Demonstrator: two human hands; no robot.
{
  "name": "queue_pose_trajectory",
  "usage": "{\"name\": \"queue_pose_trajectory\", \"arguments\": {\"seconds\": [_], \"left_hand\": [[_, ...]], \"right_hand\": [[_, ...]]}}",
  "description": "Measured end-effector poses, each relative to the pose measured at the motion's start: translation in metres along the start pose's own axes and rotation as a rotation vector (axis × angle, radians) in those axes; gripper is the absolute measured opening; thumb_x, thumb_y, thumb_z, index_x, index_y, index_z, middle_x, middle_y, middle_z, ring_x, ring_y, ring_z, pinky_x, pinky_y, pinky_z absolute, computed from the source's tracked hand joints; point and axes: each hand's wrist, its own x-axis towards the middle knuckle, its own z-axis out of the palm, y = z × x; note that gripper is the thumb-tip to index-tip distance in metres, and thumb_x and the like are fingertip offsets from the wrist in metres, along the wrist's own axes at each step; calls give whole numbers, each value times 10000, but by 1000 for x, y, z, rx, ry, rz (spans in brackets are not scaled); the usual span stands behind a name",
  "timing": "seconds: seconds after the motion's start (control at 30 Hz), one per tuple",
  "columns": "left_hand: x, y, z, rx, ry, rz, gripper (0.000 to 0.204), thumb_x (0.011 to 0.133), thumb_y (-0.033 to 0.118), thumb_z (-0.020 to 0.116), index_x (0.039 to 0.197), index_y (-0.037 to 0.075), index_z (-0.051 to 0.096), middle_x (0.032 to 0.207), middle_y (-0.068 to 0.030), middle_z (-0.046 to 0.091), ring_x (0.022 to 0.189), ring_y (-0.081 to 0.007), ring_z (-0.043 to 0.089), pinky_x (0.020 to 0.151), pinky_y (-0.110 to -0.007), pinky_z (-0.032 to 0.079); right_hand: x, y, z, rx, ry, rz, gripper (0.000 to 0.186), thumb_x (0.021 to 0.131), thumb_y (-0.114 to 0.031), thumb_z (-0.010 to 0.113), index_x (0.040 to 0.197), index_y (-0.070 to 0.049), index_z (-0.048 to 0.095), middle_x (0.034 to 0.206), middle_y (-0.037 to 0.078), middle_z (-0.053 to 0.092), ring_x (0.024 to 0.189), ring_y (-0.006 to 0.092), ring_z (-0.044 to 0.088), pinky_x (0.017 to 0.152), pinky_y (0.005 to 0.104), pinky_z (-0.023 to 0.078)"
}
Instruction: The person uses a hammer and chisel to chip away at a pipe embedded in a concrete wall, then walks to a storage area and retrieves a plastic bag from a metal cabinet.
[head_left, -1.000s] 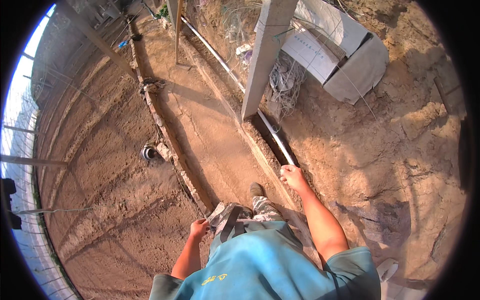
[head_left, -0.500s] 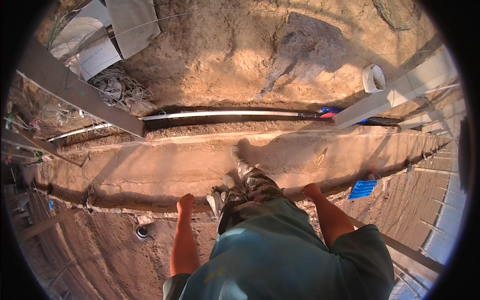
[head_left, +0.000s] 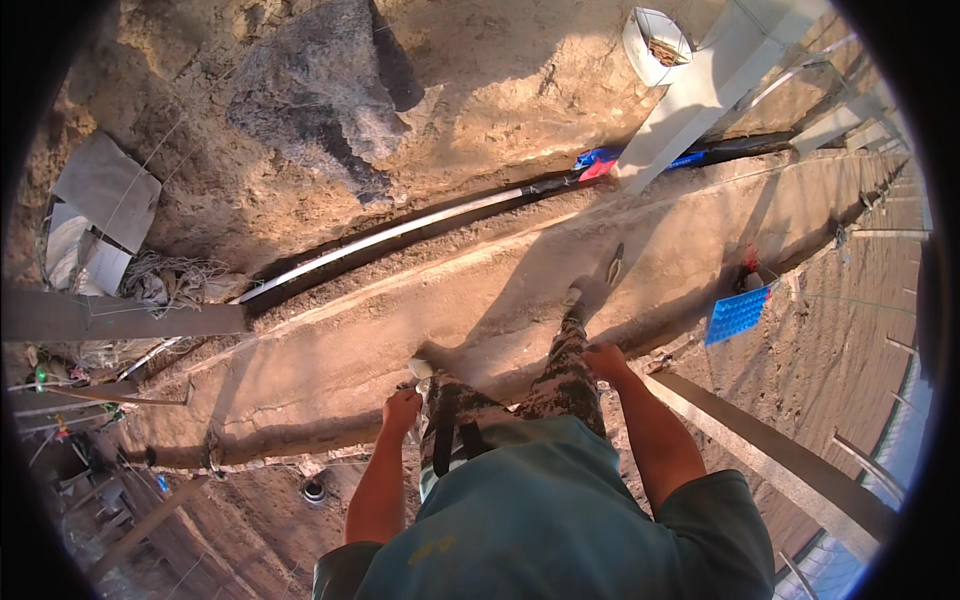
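My left hand [head_left: 403, 408] is curled closed beside my left thigh; whatever its fingers may hold is too small to make out. My right hand [head_left: 603, 362] hangs next to my right leg with the fingers bent in, their inner side hidden. Ahead of my right foot, a pair of pliers [head_left: 615, 265] with yellowish handles lies on the dirt path [head_left: 500, 300]. Neither hand touches it. To the right of my right hand, a blue dimpled sheet [head_left: 737, 316] hangs at the path's near edge.
Beyond the path runs a white pipe [head_left: 390, 238] in a ditch. Slanting posts stand at the far right [head_left: 690, 95], left [head_left: 130, 316] and near right [head_left: 770, 450]. A grey cloth [head_left: 310, 95], a white container [head_left: 656, 48] and boards [head_left: 108, 190] lie on the bank.
I have stepped along the path, and the view has turned to the right. The pliers now lie nearer my feet. My right leg is forward; both hands remain low by my sides.
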Motion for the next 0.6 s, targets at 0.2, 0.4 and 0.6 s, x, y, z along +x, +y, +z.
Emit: {"name": "queue_pose_trajectory", "arguments": {"seconds": [0.2, 0.4, 0.6], "left_hand": [[31, 159, 166, 73, -59, 74, 429, 926, 356, 651, 1228, 59, 719, 1140, -191, 738, 1058, -356, 710, 919, -438, 550], [8, 379, 327, 248, -443, 463, 413, 924, 284, 719, 1249, 33, 676, 1110, -211, 702, 1048, -390, 667, 936, -452, 535], [25, 381, 441, 223, -562, 982, 514, 885, 308, 760, 1326, 79, 630, 1236, -91, 657, 1171, -272, 613, 1069, -454, 443]], "right_hand": [[116, 78, -114, -47, 108, -22, 390, 856, -278, 717, 1090, 31, 748, 860, 220, 751, 708, 288, 750, 718, 411, 587], [241, 146, -201, -149, 199, -169, 325, 863, -213, 745, 1086, 24, 737, 868, 163, 740, 688, 227, 722, 624, 385, 576], [371, 176, -209, 34, 271, 110, 379, 840, -255, 747, 1106, 15, 744, 904, 195, 759, 761, 303, 747, 758, 406, 587]]}}
